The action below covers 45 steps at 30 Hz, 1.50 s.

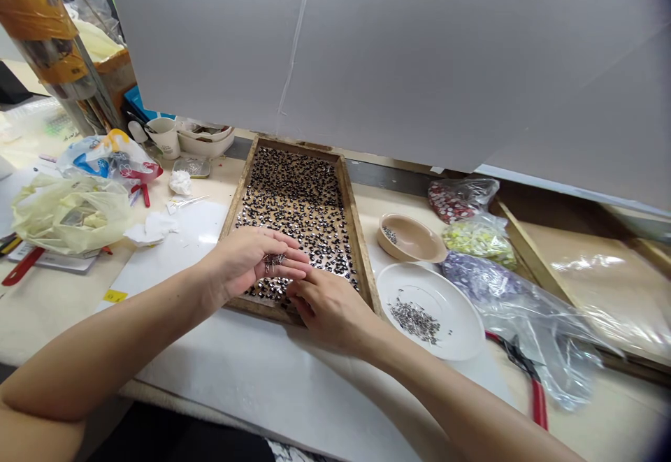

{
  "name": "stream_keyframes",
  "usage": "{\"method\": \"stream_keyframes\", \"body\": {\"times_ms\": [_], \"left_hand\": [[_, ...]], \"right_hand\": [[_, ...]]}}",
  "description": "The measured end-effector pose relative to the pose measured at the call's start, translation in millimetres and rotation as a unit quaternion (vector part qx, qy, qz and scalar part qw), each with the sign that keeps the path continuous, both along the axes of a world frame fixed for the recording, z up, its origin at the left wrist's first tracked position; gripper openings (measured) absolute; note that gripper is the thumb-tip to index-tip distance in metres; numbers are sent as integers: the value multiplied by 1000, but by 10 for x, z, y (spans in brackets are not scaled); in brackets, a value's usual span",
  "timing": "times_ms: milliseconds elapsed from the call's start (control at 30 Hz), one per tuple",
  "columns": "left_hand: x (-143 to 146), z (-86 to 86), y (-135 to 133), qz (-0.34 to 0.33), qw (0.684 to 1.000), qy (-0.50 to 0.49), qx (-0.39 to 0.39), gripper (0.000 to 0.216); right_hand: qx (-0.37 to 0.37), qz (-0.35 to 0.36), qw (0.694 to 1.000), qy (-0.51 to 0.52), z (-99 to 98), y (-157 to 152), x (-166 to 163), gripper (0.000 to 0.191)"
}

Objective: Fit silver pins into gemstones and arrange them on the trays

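Note:
A wooden tray (361, 252) full of small dark shiny beads lies on the table in front of me. My left hand (251, 261) hovers over the tray's near end, fingers curled around a small bunch of thin metal pins (272, 261). My right hand (328, 305) rests at the tray's near edge, its fingertips pinched together right under the left hand's fingers, next to the pins and beads. What the right fingertips pinch is too small to make out.
A white plate (456, 336) with metal pins and a tan dish (414, 238) sit right of the tray. Bags of coloured beads (474, 238) and red-handled pliers (535, 385) lie further right. Plastic bags (68, 210), a cup (165, 137) and clutter crowd the left. A white panel (419, 49) stands behind.

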<state>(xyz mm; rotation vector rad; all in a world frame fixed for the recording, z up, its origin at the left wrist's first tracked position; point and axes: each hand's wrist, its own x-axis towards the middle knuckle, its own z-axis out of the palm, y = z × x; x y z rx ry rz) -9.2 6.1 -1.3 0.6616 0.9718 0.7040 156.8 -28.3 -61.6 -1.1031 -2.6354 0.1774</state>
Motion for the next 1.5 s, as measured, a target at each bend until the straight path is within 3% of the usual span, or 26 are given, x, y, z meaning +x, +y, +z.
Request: {"method": "stream_keyframes", "body": {"times_ms": [300,567,833,1133,1500], "left_hand": [[-24,-18,5,-12,1000,-10,16,9],[-74,66,36,4,999,-39,19,17],[-93,29,128,41,997,-68,7,32],[52,20,-217,23,993,-109,-26,48],[278,-34,-451,-12,987,-141,-76,53]], "right_hand": [[-37,-3,999,26,-10,-22,45,21],[-59,-50,988,136,131,-48,226,19],[23,-89,965,244,357,54,187,15],[-5,-89,969,230,491,-1,-114,23],[-78,-52,977,192,442,-155,106,23]]}}
